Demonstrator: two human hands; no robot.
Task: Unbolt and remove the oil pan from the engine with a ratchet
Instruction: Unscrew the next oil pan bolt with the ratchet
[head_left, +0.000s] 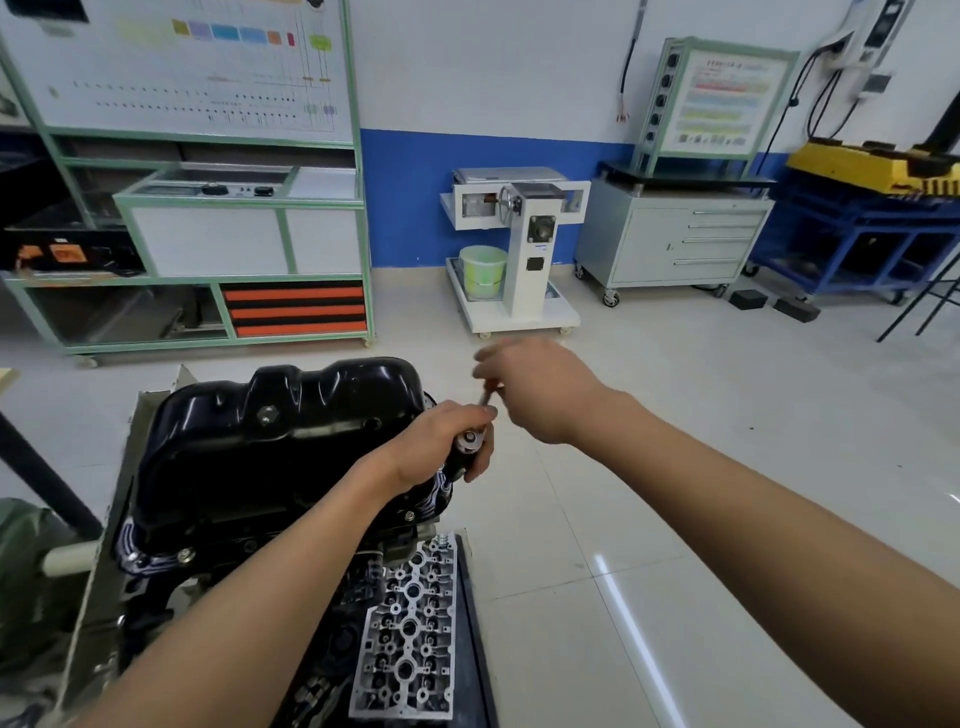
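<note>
While the black oil pan (270, 447) is seated on the upturned engine (244, 551), its long axis is laid away from the viewer, slanting rightward. At its right flange the ratchet (470, 441) is set, its head gripped by the left hand (431, 447) with fingers curled round it. The handle is run up and rightward, where it is held in the closed, blurred right hand (540, 387). The pan is thus placed left of both hands, the left being nearer. The next swing is judged to need the handle kept off the pan wall.
</note>
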